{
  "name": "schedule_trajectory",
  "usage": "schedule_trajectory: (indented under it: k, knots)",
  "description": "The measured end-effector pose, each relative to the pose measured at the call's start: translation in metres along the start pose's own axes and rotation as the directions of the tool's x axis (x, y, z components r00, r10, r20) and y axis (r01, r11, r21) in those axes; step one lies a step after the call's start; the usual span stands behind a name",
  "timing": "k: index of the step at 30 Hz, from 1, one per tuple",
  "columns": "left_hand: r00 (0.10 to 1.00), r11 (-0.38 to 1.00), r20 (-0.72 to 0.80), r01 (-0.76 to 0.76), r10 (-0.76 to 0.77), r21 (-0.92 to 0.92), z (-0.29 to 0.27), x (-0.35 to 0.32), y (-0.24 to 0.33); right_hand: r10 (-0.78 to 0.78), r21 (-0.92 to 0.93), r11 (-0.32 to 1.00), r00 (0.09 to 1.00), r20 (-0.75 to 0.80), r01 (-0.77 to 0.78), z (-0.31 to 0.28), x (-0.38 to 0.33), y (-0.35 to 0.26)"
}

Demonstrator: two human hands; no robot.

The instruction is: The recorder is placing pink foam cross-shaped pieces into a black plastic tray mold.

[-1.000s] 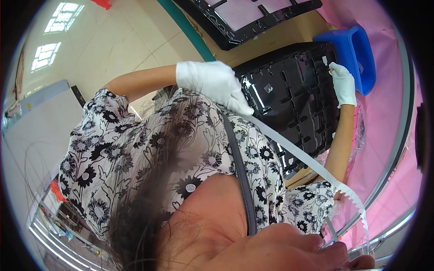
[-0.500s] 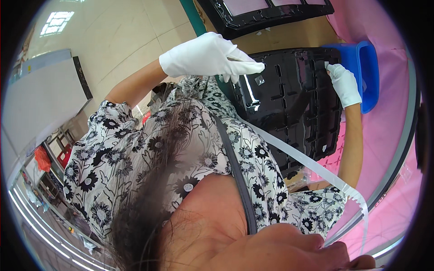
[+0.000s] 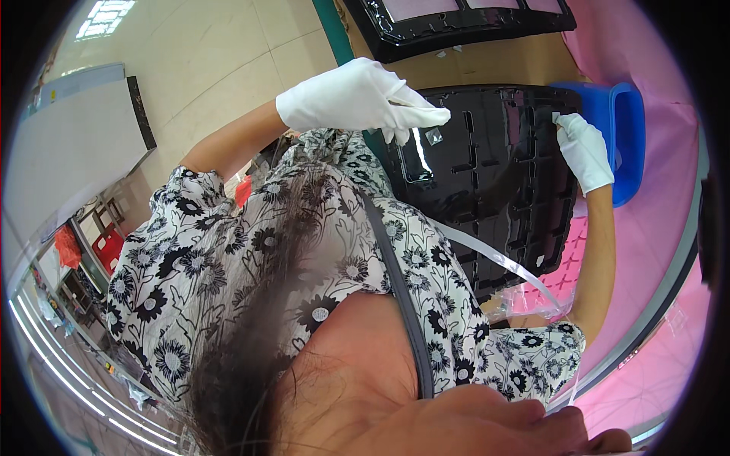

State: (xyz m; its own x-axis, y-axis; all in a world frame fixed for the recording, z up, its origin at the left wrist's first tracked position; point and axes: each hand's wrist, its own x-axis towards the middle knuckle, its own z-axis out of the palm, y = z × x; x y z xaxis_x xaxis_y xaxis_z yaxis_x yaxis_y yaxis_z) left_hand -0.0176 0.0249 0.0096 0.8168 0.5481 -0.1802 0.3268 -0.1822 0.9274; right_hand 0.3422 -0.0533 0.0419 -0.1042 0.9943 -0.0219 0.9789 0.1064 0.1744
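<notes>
A glossy black molded panel (image 3: 525, 171) with raised ribs lies in front of me. My left hand (image 3: 342, 99), in a white glove, hovers over the panel's left far edge, its thumb and forefinger pinched together; whatever is between the tips is too small to make out. Just below those tips, a small shiny clear square (image 3: 434, 137) shows against the panel. My right hand (image 3: 587, 156), also white-gloved, is at the panel's far right corner with fingers closed at a small pale square (image 3: 556, 118). Another pale square (image 3: 540, 261) sits on the panel's near right part.
Beyond the panel lies a second black molded part (image 3: 471, 24) with openings, on a brown surface. A blue bin (image 3: 627, 144) stands right of my right hand, on pink sheeting (image 3: 669, 167). A whitish strip (image 3: 494, 254) hangs across the panel's near side. Clear plastic lies near my right elbow.
The whole view has shifted slightly, moving the panel and bin a little rightward. The whitish strip has swung and shows less of its length. Both hands keep nearly the same places over the panel.
</notes>
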Motion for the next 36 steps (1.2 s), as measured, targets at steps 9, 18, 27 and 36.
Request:
schedule_trajectory:
  k: [9,18,27,36]
  knots:
    - [0.999,0.998,0.004,0.054,-0.054,-0.044,-0.003,-0.004,0.006,0.206,0.147,0.965,0.975,0.082,-0.216,-0.007,0.006,-0.012]
    - [1.000,0.992,-0.023,0.001,-0.004,-0.129,-0.005,-0.003,0.004,0.384,0.255,0.887,0.922,0.055,-0.385,-0.006,0.014,-0.012]
    - [0.999,0.991,-0.023,-0.032,0.029,-0.128,0.002,0.002,0.011,0.810,0.729,0.491,0.558,-0.180,-0.477,-0.043,0.004,0.050]
    - [0.989,0.958,-0.126,-0.104,0.072,-0.268,0.012,0.023,0.014,0.845,0.500,0.513,0.513,-0.151,-0.698,-0.018,-0.047,0.133]
